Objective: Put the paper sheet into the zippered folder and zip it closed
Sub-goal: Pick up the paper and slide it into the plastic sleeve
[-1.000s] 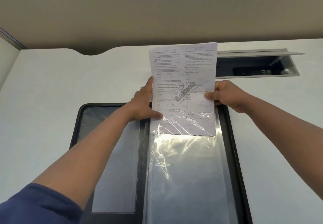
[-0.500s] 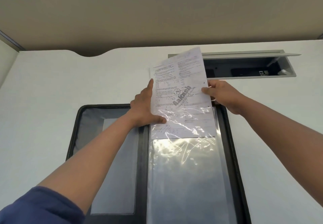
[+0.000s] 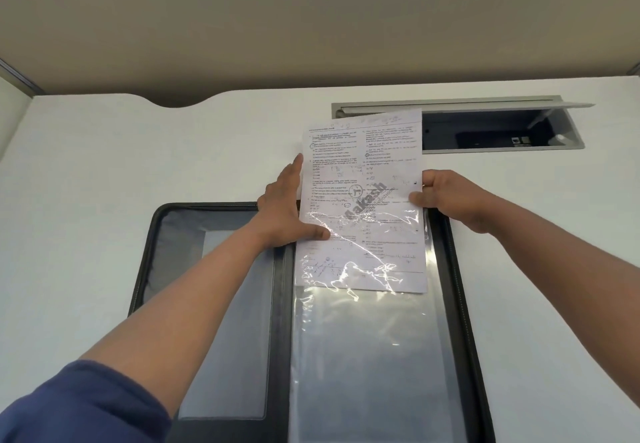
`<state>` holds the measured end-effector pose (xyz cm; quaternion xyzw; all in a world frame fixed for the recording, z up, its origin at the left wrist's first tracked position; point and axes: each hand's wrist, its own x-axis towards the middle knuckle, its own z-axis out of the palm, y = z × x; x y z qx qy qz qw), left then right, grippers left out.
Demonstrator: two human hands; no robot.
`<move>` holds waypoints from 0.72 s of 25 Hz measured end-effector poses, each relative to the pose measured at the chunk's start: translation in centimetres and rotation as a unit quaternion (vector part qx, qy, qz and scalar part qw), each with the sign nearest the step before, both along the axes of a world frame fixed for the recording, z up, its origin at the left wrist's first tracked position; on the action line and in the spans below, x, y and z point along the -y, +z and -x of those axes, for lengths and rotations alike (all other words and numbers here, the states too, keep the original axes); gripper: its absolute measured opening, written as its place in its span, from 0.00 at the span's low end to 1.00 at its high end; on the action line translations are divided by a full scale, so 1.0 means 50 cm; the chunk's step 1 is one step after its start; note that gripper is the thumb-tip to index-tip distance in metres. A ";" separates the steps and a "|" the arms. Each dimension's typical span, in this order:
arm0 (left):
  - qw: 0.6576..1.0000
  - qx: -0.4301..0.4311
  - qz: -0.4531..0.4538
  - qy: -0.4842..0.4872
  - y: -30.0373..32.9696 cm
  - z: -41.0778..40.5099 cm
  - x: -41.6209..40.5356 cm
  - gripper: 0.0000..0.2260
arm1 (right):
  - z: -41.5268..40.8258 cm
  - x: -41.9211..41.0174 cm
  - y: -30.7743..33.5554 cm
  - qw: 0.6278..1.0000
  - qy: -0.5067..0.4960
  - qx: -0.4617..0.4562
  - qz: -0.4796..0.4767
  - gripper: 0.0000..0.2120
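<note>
A black zippered folder lies open flat on the white desk. Its right half carries a clear plastic sleeve. A printed paper sheet stands with its lower part inside the top of that sleeve and its upper half sticking out past the folder's far edge. My left hand holds the sheet's left edge, thumb lying across the plastic over the paper. At the right edge my right hand pinches the sheet between thumb and fingers.
A grey cable hatch with its lid raised is set into the white desk just behind the sheet. A beige partition wall rises behind the desk. Bare desk surface lies left and right of the folder.
The sheet, tilted half a second ago, now stands straighter and has slid a little deeper into the sleeve. Both hands keep their hold on its edges.
</note>
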<state>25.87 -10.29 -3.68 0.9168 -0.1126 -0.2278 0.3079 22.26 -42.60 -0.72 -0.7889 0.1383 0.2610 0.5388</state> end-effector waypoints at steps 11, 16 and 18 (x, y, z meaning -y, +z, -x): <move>1.000 0.009 0.005 -0.004 -0.009 0.001 0.003 0.65 | -0.025 -0.010 0.012 1.000 -0.018 0.002 -0.010 0.06; 1.000 0.009 0.014 0.001 -0.012 0.002 0.002 0.64 | -0.058 -0.033 0.015 0.991 -0.131 0.036 -0.001 0.05; 1.000 0.010 0.024 0.005 -0.014 0.004 0.000 0.64 | -0.062 -0.035 0.015 0.990 -0.135 0.029 0.030 0.04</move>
